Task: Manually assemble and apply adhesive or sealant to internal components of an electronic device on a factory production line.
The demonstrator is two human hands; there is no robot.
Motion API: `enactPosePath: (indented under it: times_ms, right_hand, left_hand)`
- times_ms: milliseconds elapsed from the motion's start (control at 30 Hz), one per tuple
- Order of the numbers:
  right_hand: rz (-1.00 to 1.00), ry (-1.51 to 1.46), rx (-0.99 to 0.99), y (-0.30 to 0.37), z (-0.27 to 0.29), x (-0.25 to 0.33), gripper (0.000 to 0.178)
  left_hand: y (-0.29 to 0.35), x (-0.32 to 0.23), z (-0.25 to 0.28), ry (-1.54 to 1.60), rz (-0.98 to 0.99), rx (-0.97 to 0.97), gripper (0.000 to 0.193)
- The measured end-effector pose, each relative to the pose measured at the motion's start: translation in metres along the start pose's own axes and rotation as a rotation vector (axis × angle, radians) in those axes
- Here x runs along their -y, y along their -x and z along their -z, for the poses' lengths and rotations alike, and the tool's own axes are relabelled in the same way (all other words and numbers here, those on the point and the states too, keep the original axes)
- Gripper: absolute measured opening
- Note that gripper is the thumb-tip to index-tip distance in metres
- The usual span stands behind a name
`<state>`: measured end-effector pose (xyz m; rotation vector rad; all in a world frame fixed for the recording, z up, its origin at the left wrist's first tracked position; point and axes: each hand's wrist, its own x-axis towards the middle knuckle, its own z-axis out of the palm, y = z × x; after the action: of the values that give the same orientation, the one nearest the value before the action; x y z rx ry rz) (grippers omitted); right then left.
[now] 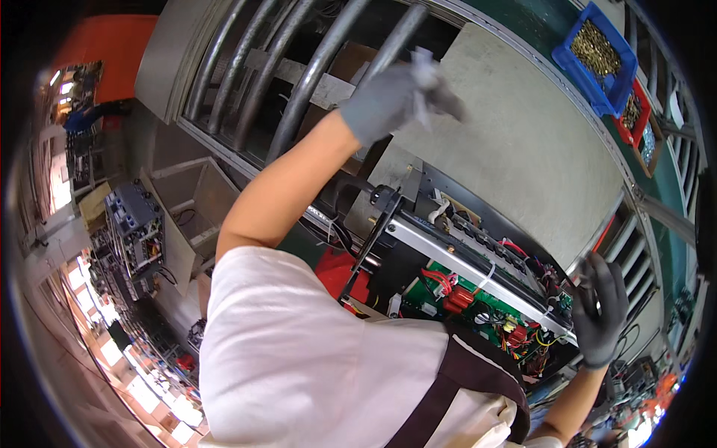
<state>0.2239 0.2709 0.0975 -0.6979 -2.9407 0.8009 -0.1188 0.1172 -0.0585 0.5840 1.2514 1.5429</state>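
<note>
My left hand (390, 103), in a grey glove, is raised over the metal rollers and the edge of a flat grey board. It is closed on a crumpled piece of clear plastic (424, 86); both are smeared by motion. My right hand (601, 310), also gloved in grey, is at the right end of an open electronic unit (478, 280). Its fingers are curled, and what they hold, if anything, is hidden. The unit lies close against my body, showing a green circuit board (429, 299), red parts, bundled wires and a long silver rail.
Beyond the grey board (523, 127), a blue bin (620, 93) of small brass-coloured parts stands at the far right beside a red bin (635, 119). Metal rollers (306, 78) run at the far left. To my left, another unit (134, 216) stands near a wooden crate (198, 198).
</note>
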Motion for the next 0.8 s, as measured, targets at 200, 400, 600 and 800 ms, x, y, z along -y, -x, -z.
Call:
enactPosePath:
  times_ms: [200, 400, 600, 800]
  right_hand:
    - [-0.199, 0.282, -0.377, 0.072, -0.008, -0.033, 0.051]
    - [-0.467, 0.274, -0.526, 0.127, -0.042, -0.027, 0.051]
    - [-0.337, 0.486, -0.541, 0.149, -0.047, -0.013, 0.046]
    - [-0.441, 0.436, -0.573, 0.164, -0.047, 0.014, 0.049]
  left_hand:
    - [0.083, 0.002, 0.086, 0.128, -0.106, -1.029, 0.028]
    - [0.135, 0.047, 0.123, -0.393, -0.187, -1.221, 0.036]
    - [0.149, 0.091, 0.179, -0.847, -0.166, -1.32, 0.036]
    - [0.153, 0.112, 0.201, -0.942, 0.221, -1.132, 0.05]
